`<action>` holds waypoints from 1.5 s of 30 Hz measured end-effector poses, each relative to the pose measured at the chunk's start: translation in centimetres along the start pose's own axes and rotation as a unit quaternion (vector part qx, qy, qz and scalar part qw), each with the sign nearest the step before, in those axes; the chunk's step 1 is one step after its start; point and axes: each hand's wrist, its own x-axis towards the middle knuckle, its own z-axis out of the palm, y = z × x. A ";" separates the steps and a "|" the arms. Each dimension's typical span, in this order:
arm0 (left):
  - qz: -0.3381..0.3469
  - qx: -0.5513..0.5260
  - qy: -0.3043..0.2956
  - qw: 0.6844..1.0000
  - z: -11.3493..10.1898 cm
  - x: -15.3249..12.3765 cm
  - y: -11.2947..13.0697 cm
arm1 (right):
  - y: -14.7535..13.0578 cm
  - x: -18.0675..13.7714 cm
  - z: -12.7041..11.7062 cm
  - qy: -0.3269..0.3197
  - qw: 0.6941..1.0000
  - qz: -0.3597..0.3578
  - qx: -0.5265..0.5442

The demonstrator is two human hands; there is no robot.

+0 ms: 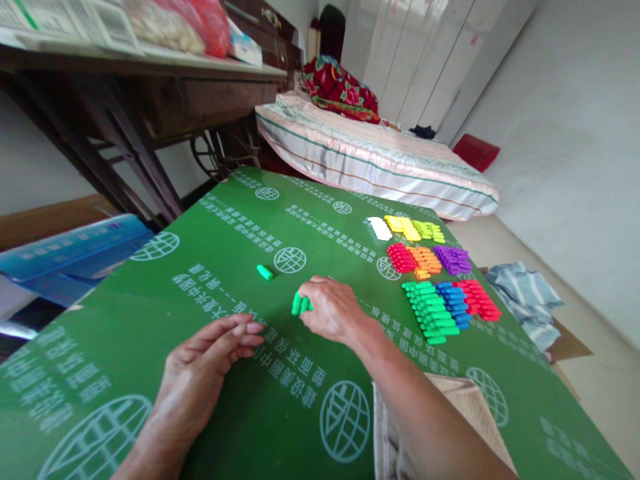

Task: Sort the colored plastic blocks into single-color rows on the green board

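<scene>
The left hand (213,363) is loosely open and the right hand (327,307) grips several green cylinders (296,304) at about the middle of the desk (250,427), while one single green cylinder (265,272) lies toward the far left corner, and colour-grouped cylinders (425,260) lie near the right edge.

White Chinese characters, including 建设美丽中国 and 塑面环保, repeat across the flat, smooth green board (270,447) before me, beside white line-drawn globe emblems (345,421). Printing on the white, green-striped carton (55,20) is illegible.
</scene>
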 end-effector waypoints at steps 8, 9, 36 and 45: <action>0.018 0.003 0.000 1.000 0.2 0.0 -0.5 | 13.9 -7.8 -6.3 0.143 0.942 0.293 0.081; 0.022 0.002 0.000 1.000 0.3 0.0 -0.5 | 15.2 -8.6 -6.8 0.142 0.936 0.313 0.079; 0.028 0.010 -0.017 0.999 0.1 0.2 -0.7 | 18.8 -11.1 -4.7 0.057 0.909 0.378 -0.165; 0.035 0.006 -0.007 0.999 0.3 0.1 -0.8 | 18.6 -11.2 -5.0 0.045 0.896 0.409 -0.168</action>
